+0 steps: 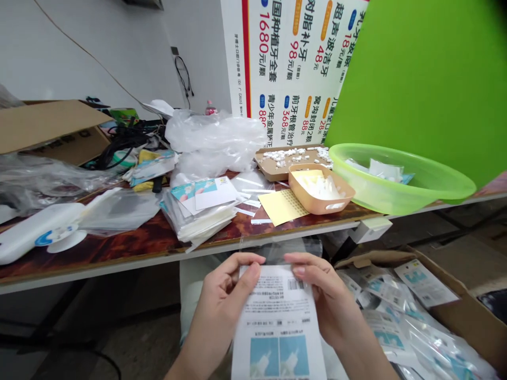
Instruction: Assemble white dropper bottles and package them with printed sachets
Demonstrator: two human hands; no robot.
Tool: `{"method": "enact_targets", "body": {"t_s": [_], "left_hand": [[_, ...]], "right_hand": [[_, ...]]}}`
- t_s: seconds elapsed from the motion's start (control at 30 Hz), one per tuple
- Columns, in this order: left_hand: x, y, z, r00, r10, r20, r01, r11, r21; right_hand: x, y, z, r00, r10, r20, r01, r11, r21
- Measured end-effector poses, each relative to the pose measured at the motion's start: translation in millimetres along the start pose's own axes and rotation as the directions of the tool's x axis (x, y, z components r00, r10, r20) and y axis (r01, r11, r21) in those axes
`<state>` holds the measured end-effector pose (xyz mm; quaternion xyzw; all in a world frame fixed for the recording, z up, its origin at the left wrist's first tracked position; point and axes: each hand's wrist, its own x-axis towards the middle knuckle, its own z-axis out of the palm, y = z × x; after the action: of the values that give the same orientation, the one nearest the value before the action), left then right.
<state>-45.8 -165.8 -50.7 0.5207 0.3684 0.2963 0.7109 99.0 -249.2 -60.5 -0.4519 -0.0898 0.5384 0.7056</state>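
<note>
Between my hands is a clear plastic bag [277,247] with a white printed card [279,316] in it; the card shows small text, a barcode and two blue pictures. My left hand [227,301] pinches the left upper edge between thumb and fingers. Opposite it, my right hand [327,295] grips the right upper edge the same way. The bag's clear top end sticks out past my fingertips, towards the table edge. Whether anything else lies inside the bag, I cannot tell.
On the table stand a stack of bags and cards [202,211], yellow sticker sheet [282,207], tan basket [340,198] of white pieces, cardboard tray [273,171] and green basin [415,203]. A carton [471,316] of packed bags sits low right. A white device [35,232] lies left.
</note>
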Motion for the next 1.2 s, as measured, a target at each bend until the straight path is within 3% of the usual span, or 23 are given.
{"method": "enact_targets", "body": {"t_s": [0.13,0.27,0.5,0.7,0.87,1.03,1.2], "left_hand": [[-0.2,-0.5,0.2,0.998,0.031,-0.046,-0.030,1.000,0.008],[-0.3,1.3,-1.7,1.000,0.021,-0.003,-0.021,1.000,0.016],[-12.5,12.4,-25.2,0.959,-0.201,0.201,0.209,0.978,-0.018],[-17.2,3.8,-34.0,0.989,-0.132,0.062,0.134,0.990,-0.039],[-15.9,0.4,-29.5,0.989,-0.103,0.103,0.111,0.991,-0.080],[-16.0,-0.6,-33.2,0.987,-0.120,0.107,0.128,0.989,-0.071],[-17.1,-0.8,-35.7,0.992,-0.112,0.063,0.114,0.993,-0.023]], "right_hand": [[0.1,-2.6,0.3,0.997,-0.079,0.023,0.080,0.995,-0.061],[-2.4,-5.0,-2.6,0.994,-0.101,0.029,0.102,0.993,-0.058],[-9.1,-1.3,-12.1,0.991,0.004,0.134,0.015,0.990,-0.141],[-8.3,10.8,-6.7,0.990,0.025,0.136,-0.010,0.994,-0.107],[-5.2,20.9,-6.0,0.977,-0.023,0.212,0.035,0.998,-0.055],[-1.7,21.6,-4.1,0.956,0.129,0.264,-0.107,0.989,-0.098],[-2.4,12.0,-1.5,0.959,0.169,0.227,-0.153,0.984,-0.088]]}}
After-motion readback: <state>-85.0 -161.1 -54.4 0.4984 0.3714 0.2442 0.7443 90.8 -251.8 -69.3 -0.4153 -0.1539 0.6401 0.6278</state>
